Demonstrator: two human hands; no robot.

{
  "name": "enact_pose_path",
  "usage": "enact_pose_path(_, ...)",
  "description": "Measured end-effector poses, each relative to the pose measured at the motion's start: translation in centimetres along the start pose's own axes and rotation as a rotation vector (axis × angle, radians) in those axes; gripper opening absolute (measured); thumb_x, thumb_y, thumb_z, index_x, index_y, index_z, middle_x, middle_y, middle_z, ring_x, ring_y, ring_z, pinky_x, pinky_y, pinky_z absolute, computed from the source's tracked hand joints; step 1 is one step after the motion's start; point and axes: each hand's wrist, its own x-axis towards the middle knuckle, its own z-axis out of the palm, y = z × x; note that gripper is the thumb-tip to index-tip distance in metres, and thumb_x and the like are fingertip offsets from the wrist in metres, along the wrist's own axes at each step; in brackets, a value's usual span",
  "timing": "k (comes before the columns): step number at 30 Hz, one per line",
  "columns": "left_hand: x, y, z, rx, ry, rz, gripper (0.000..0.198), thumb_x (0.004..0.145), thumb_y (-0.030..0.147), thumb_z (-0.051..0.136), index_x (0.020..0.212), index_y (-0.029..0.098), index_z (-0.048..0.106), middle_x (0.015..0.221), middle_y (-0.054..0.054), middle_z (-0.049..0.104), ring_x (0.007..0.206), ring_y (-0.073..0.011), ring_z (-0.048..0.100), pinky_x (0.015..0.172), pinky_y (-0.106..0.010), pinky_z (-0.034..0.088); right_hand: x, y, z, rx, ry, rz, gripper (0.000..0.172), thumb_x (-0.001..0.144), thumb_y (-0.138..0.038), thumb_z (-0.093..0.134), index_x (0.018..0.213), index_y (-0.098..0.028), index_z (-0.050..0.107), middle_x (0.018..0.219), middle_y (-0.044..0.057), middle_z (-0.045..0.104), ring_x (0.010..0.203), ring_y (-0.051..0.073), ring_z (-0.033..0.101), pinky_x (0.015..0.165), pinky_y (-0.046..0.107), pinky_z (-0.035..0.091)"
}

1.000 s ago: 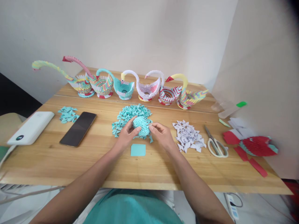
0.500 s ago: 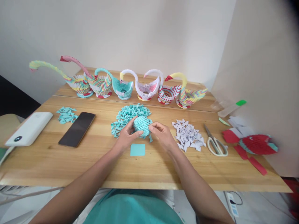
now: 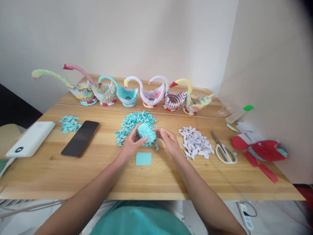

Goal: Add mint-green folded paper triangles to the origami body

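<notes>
Hardly anything moved: left hand [image 3: 131, 143] and right hand [image 3: 169, 142] still clamp fingers on 1 teal paper model [image 3: 147, 131], seemingly touching loose teal pieces [image 3: 133, 120].

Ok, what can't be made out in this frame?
Head view.
Base and sides of the teal paper model: covered by the left hand and right hand.
Any loose piece in the right hand's fingers: too small.
Red paper model: blurred at the lens edge.
Power bank display: too small to read.

Along the wooden table's [image 3: 171, 179] back, paper swans [image 3: 127, 94] are lined up. Nearer, teal paper pieces [image 3: 135, 118], a phone [image 3: 80, 138] and scissors [image 3: 223, 148] are spread.
</notes>
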Motion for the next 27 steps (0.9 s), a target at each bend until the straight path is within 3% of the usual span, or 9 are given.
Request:
enact_pose_path(3, 0.0, -0.2, -0.1, 0.015, -0.004, 0.011, 0.088, 0.071, 0.043, 0.08, 0.148, 0.021, 0.041, 0.149, -0.014, 0.05, 0.131, -0.0325, 0.052, 0.106, -0.046, 0.047, 0.1, 0.0, -0.1, -0.009, 0.004, 0.011, 0.048, 0.081, -0.066, 0.063, 0.094, -0.022, 0.075, 0.093, 0.006, 0.073, 0.09, 0.021, 0.065, 0.086, 0.034, 0.051)
enact_pose_path(10, -0.1, -0.2, -0.2, 0.099, -0.019, 0.012, 0.09, 0.071, 0.043, 0.08, 0.148, 0.02, 0.04, 0.145, -0.015, 0.054, 0.129, -0.0322, 0.054, 0.107, -0.044, 0.045, -0.1, -0.4, 0.2, -0.013, -0.027, 0.039, 0.036, 0.075, -0.056, 0.073, 0.081, -0.02, 0.072, 0.078, 0.001, 0.066, 0.073, 0.016, 0.056, 0.069, 0.027, 0.046)
enact_pose_path(20, -0.1, -0.1, -0.1, 0.133, 0.016, 0.035, 0.079, 0.071, 0.046, 0.077, 0.139, 0.019, 0.047, 0.127, -0.013, 0.063, 0.111, -0.0273, 0.062, 0.095, -0.039, 0.05, -0.5, -1.2, 0.7, -0.148, -0.062, 0.018, 0.031, 0.074, -0.049, 0.072, 0.081, -0.019, 0.07, 0.072, 0.001, 0.062, 0.066, 0.014, 0.052, 0.059, 0.026, 0.041)
enact_pose_path(27, -0.3, 0.4, -0.1, 0.141, -0.013, 0.039, 0.08, 0.074, 0.045, 0.075, 0.144, 0.02, 0.045, 0.133, -0.013, 0.062, 0.116, -0.0289, 0.062, 0.096, -0.038, 0.051, -0.6, -1.3, 0.5, -0.237, -0.102, -0.028, 0.028, 0.078, -0.046, 0.069, 0.08, -0.018, 0.07, 0.074, 0.001, 0.063, 0.066, 0.015, 0.052, 0.059, 0.026, 0.041)
